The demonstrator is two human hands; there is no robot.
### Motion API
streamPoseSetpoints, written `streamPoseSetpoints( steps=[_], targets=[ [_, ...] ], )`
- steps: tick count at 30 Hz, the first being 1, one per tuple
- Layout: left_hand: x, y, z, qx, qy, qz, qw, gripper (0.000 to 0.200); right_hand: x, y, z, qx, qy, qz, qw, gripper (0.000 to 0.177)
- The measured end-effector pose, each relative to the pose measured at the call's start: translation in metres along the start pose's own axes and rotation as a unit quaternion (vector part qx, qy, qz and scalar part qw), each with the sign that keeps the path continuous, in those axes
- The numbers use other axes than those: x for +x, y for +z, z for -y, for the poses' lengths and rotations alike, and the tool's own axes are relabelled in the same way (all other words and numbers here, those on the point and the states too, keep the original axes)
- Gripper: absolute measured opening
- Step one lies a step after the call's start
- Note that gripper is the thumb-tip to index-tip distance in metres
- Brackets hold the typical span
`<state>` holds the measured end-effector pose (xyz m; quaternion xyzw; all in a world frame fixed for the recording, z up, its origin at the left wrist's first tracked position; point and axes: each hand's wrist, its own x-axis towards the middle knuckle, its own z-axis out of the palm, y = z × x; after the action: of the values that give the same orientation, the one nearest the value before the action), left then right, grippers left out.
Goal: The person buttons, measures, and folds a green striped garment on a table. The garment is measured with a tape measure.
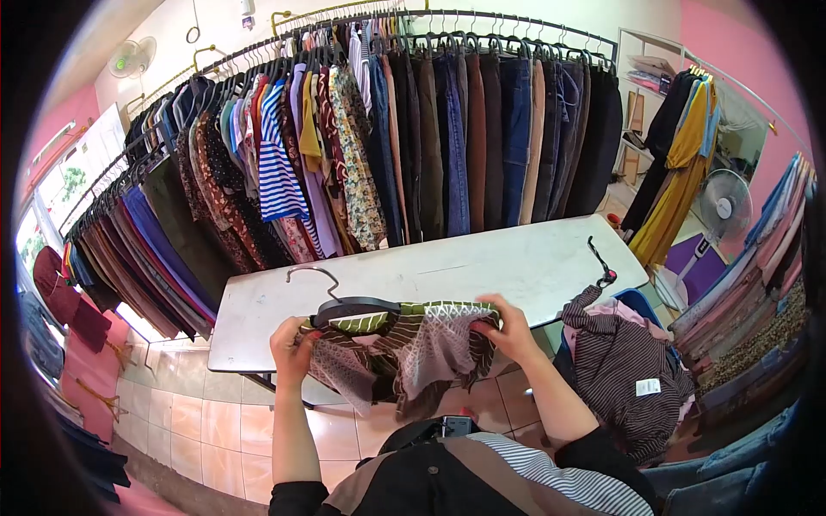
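Left hand (291, 348): thumb and fingers pinched on one end of the patterned blouse (439, 344), close to an end of the black hanger (357, 307). Right hand (509, 331): clamped on the opposite end, thumb toward the body, fingers over the top edge. Blouse held spread between the hands at the near edge of the white table (430, 267), lower folds hanging past it; metal hook (311, 267) over the tabletop.

Handling, judged: equal, light tension at both ends; neckline centred under the hook; sheer panels eased, not tugged, to avoid snags or a lopsided drape.

Pose: left forearm nearly straight out from the body; right forearm angled inward, elbow wide. Hands well apart, roughly level.
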<state>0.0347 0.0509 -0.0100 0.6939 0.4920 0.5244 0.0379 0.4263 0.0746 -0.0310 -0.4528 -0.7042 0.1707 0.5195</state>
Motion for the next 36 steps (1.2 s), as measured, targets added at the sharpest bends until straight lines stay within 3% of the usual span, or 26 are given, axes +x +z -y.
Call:
streamPoseSetpoints(
  steps=[2, 3, 8, 9, 12, 14, 16, 18, 20, 25, 30, 36],
  targets=[
    [0.004, 0.005, 0.001, -0.007, 0.000, -0.011, 1.000, 0.019, -0.006, -0.012, -0.011, 0.026, 0.091, 0.138, 0.986, 0.026],
    [0.005, 0.009, 0.001, -0.010, 0.000, -0.018, 1.000, 0.019, -0.007, -0.020, -0.013, -0.019, 0.046, 0.115, 0.992, 0.020],
    [0.021, 0.027, -0.004, 0.000, -0.012, -0.003, 1.000, 0.020, -0.003, -0.077, -0.039, 0.005, 0.131, 0.079, 0.988, 0.011],
    [0.027, 0.035, -0.005, -0.006, -0.016, 0.001, 1.000, 0.020, 0.003, -0.085, -0.036, -0.072, 0.169, 0.091, 0.979, 0.012],
    [0.045, 0.067, 0.002, -0.006, -0.029, 0.001, 1.000, 0.020, 0.021, -0.088, -0.050, -0.202, 0.078, 0.028, 0.976, 0.014],
    [0.062, 0.088, 0.003, -0.008, -0.060, 0.020, 0.998, 0.019, 0.037, -0.084, -0.067, -0.160, 0.009, -0.015, 0.987, 0.025],
    [0.079, 0.115, 0.014, -0.015, -0.067, 0.034, 0.997, 0.019, 0.057, -0.064, -0.073, -0.149, -0.049, -0.072, 0.985, 0.033],
    [0.098, 0.147, 0.035, -0.004, -0.068, 0.073, 0.995, 0.022, 0.082, -0.038, -0.084, -0.116, -0.067, -0.037, 0.990, 0.046],
    [0.124, 0.179, 0.052, 0.011, -0.081, 0.128, 0.988, 0.024, 0.117, -0.013, -0.103, -0.127, -0.042, -0.003, 0.991, 0.043],
    [0.176, 0.277, 0.141, 0.040, -0.137, 0.188, 0.972, 0.031, 0.183, 0.044, -0.240, -0.137, 0.040, 0.050, 0.988, 0.033],
    [0.156, 0.360, 0.242, 0.120, -0.208, 0.253, 0.937, 0.037, 0.200, 0.100, -0.350, -0.188, 0.113, 0.148, 0.964, 0.027],
    [0.140, 0.402, 0.291, 0.156, -0.252, 0.271, 0.916, 0.039, 0.203, 0.151, -0.426, -0.246, 0.126, 0.224, 0.935, 0.027]
  ],
)
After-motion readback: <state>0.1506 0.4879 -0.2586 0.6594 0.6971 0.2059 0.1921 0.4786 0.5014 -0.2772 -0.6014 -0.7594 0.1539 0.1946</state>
